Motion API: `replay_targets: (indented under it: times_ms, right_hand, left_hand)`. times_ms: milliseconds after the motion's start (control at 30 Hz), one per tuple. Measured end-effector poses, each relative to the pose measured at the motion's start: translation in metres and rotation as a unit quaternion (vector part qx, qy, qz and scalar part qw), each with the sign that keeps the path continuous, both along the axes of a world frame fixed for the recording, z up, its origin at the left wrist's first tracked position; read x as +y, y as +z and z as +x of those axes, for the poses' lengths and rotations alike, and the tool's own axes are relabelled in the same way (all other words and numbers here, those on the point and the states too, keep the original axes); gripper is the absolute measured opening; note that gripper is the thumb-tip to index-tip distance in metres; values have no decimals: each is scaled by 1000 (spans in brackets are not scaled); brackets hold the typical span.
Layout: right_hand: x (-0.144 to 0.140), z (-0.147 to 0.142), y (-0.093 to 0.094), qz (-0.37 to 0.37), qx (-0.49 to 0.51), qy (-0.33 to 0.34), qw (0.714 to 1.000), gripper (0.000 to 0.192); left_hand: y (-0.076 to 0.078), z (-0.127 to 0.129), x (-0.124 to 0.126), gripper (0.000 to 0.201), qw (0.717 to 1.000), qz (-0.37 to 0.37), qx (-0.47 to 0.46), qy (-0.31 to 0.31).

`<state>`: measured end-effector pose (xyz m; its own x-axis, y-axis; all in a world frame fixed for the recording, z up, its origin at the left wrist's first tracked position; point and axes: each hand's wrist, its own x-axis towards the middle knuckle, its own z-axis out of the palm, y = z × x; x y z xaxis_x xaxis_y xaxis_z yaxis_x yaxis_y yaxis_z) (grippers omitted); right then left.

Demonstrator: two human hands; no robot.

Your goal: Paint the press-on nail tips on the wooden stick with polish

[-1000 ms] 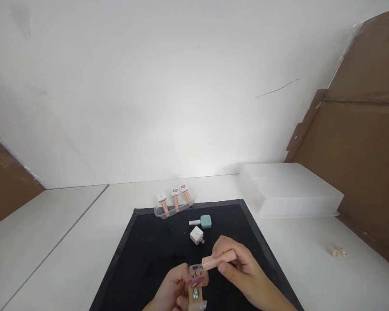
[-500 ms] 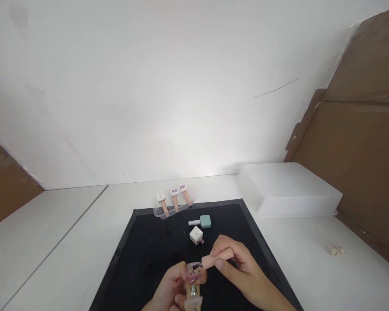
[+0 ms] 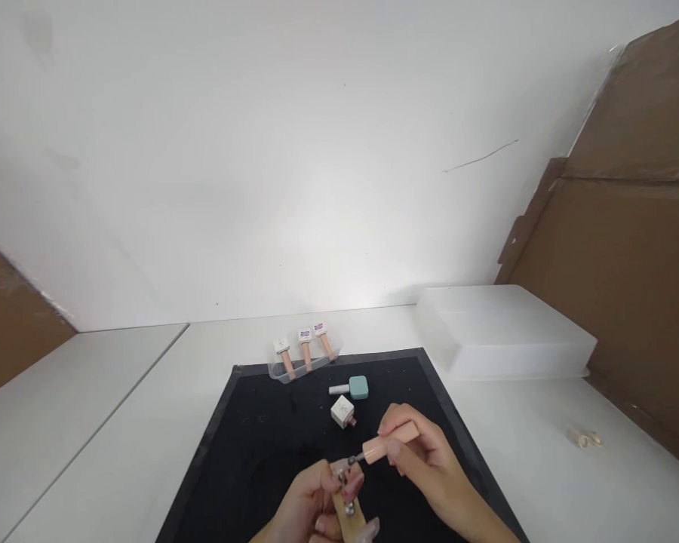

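**Brush lifts off the nail tip**

While the right hand [image 3: 424,460] stays pinched around the peach brush cap [image 3: 390,441], thumb under and fingers over, I see its dark brush end now raised and pulled back toward the right, just clear of the work below; half a second ago it sat right on it. The cap is tilted, its far end higher and to the right. Left hand [image 3: 305,513] is closed around a wooden stick [image 3: 352,519], which stands up from the bottom edge of my view with a pink nail tip [image 3: 351,490] clamped at its top; I cannot tell exactly how the fingers wrap it, since they run out of frame. The stick has shifted a touch right and lower compared with a second ago. Both hands hover over the near part of the black mat [image 3: 260,445].

Moving outward: an open white square bottle [image 3: 343,411] lies on the mat just beyond the hands, unmoved, and a teal bottle with a white cap [image 3: 354,388] lies just behind it. At the mat's far edge a clear tray [image 3: 302,365] holds three more peach-capped bottles, lying side by side. Off to the right on the white table [image 3: 118,422] rests a translucent plastic box [image 3: 503,332], well apart from the hands.
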<state>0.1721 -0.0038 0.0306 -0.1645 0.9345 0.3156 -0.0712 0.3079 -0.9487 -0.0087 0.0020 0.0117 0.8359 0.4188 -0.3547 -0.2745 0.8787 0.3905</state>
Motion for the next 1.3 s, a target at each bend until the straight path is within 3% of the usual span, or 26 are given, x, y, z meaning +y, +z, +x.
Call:
replay_targets:
  times_ms: [200,500,733,1000,1200,1300]
  right_hand:
    - [-4,-2,9,38,-65,33,997,12]
    - [5,1,1,51,-58,-72,994,15]
    - [-4,2,10,57,-95,25,994,6]
    - [4,2,3,76,-91,-58,991,16]
    - [-4,2,7,70,-110,2,991,4]
    - [-3,-1,7,38,-120,-10,992,7]
  left_hand:
    - [0,3,1,14,997,55,51,-7]
    - [-1,2,-7,12,991,92,89,44]
    - [2,3,-5,6,987,118,96,51]
    - [1,2,-4,11,991,97,90,34]
    - [-1,4,-4,9,984,118,112,70]
    - [-2,4,-5,8,982,128,120,63]
